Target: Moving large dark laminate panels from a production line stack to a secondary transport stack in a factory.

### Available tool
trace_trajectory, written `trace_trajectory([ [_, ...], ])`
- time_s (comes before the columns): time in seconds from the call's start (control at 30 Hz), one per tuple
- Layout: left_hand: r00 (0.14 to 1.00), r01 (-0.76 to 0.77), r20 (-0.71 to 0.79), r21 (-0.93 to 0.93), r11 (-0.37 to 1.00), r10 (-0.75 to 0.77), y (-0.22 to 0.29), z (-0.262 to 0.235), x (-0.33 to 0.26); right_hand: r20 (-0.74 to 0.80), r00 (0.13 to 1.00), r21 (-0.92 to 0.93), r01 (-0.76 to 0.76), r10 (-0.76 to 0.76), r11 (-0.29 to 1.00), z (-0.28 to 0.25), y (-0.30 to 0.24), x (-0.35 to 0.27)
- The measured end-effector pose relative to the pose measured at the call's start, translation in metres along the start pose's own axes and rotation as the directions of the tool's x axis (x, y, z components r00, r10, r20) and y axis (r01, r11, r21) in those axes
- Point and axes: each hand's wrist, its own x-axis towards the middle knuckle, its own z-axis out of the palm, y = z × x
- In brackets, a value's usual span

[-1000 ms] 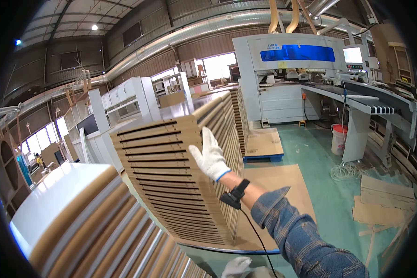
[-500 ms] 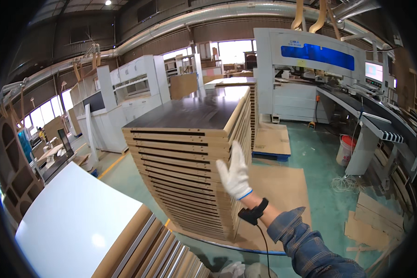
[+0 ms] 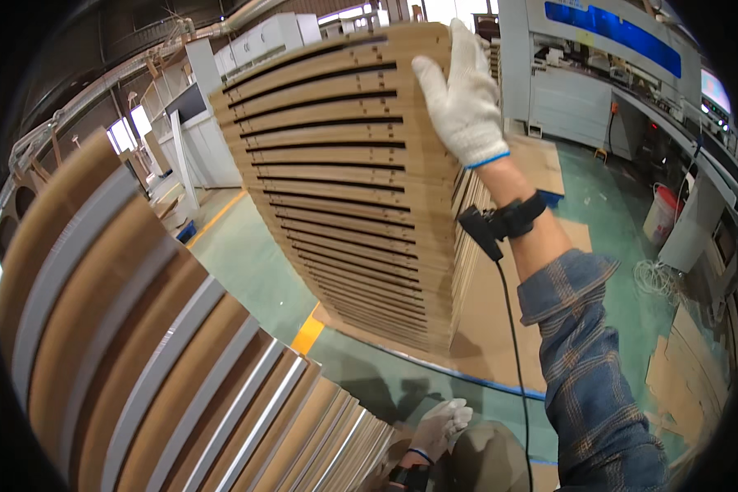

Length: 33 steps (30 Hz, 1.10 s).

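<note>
Right hand (image 3: 465, 98), in a white knit glove, has its fingers (image 3: 467, 45) together and extended flat against the top corner of the tall stack of wooden panels (image 3: 348, 180), which stands on the green floor (image 3: 262, 271). Left hand (image 3: 440, 426), gloved, hangs low with fingers loosely curled, just beside the nearer stack of edge-banded boards (image 3: 164, 369); grip there cannot be determined.

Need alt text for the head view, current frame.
A white-gloved right hand rests on the top corner of a tall stack of wooden panels in a workshop. The gloved left hand sits low beside a nearer panel stack.
</note>
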Motion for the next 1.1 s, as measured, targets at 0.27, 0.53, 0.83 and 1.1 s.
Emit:
trace_trajectory([
  [0.27, 0.995, -0.101, 0.020, -0.043, 0.994, 0.102, -0.012, -0.006, -0.045, -0.018, 1.000, 0.064, -0.012, 0.013, 0.998, -0.008, 0.001, -0.073],
  [0.53, 0.932, -0.349, 0.197, 0.264, 0.899, 0.304, 0.041, 0.048, -0.071, 0.144, 0.976, 0.032, -0.170, 0.164, 0.985, -0.023, -0.011, -0.194],
  [0.83, 0.962, -0.274, 0.151, 0.491, 0.827, 0.229, 0.022, 0.067, -0.037, 0.291, 0.936, 0.096, -0.234, 0.197, 0.968, -0.051, 0.002, -0.256],
  [1.1, 0.824, -0.566, 0.458, 0.686, 0.458, 0.333, 0.008, 0.063, -0.038, 0.346, 0.920, 0.066, -0.218, 0.183, 0.974, -0.058, 0.008, -0.277],
])
